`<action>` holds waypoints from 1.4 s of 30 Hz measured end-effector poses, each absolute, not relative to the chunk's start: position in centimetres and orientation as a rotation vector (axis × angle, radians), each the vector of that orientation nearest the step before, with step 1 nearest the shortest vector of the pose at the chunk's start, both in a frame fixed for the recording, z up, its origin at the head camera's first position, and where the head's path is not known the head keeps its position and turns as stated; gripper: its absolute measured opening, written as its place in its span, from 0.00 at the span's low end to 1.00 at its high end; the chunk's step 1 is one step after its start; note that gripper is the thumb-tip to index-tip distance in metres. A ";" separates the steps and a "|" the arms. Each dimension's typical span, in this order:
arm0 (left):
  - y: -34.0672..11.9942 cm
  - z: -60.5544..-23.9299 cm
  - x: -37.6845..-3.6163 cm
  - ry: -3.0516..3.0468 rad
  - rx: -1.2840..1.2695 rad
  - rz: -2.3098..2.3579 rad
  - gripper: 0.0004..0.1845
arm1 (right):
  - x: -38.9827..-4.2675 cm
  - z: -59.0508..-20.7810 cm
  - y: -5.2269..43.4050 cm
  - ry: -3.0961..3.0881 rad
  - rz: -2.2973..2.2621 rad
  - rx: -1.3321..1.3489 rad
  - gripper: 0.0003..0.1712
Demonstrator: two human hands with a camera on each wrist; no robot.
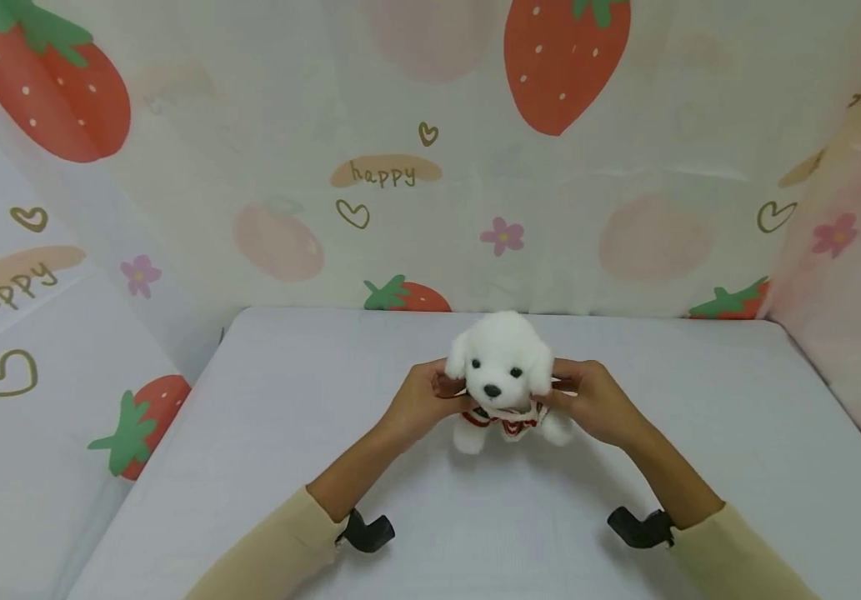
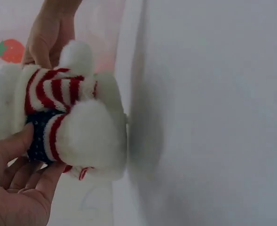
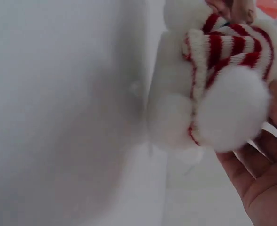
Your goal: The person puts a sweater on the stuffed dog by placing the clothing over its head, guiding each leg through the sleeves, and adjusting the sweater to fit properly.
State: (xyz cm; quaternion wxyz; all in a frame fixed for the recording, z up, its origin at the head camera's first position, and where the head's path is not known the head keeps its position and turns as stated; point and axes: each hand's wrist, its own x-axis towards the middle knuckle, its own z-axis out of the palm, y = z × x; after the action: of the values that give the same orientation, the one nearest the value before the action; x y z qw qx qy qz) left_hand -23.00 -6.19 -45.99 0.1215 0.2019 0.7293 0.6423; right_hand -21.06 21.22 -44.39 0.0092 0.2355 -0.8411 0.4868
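Observation:
A white plush dog point(image 1: 503, 358) with black eyes and a black nose faces the head camera, upright at the table's middle. Its knitted sweater point(image 2: 58, 92) has red and white stripes and a dark blue patch. My left hand point(image 1: 422, 404) grips one side of the dog, thumb over the blue patch in the left wrist view. From the other side my right hand point(image 1: 598, 404) holds it, fingers behind the body and partly hidden. Both wrist views show the dog's underside at the table surface; whether it bears its full weight there, I cannot tell.
The table point(image 1: 287, 375) wears a white cover. Behind it hangs a curtain point(image 1: 430, 100) printed with strawberries, hearts and flowers, continuing along both sides. Black curved pieces, one at the left cuff point(image 1: 368, 532) and one at the right cuff point(image 1: 638, 528), stick out inward over the table.

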 end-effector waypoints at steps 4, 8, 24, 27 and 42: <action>-7.0 -46.9 -22.4 2.327 0.782 1.653 0.28 | -20.1 -46.2 21.3 -2.629 1.456 0.751 0.22; -8.0 -46.2 -21.3 2.403 1.018 1.395 0.43 | -18.7 -47.1 21.6 -2.599 1.405 0.786 0.29; -5.8 -44.7 -19.9 2.585 1.478 1.334 0.52 | -16.9 -45.0 19.9 -2.601 1.464 0.374 0.09; -5.7 -44.6 -19.7 2.621 1.472 1.318 0.52 | -17.0 -44.7 20.7 -2.569 1.911 0.195 0.11; -6.6 -47.3 -25.1 2.278 0.712 1.774 0.19 | -20.1 -47.0 22.7 -2.615 1.832 0.198 0.21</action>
State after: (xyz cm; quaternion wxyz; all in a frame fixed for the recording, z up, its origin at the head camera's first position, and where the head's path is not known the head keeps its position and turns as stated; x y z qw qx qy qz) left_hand -25.07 -6.64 -47.34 0.0840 0.2385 0.7633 0.5945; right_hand -20.09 22.66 -47.02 -0.0287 0.0619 -0.8171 0.5725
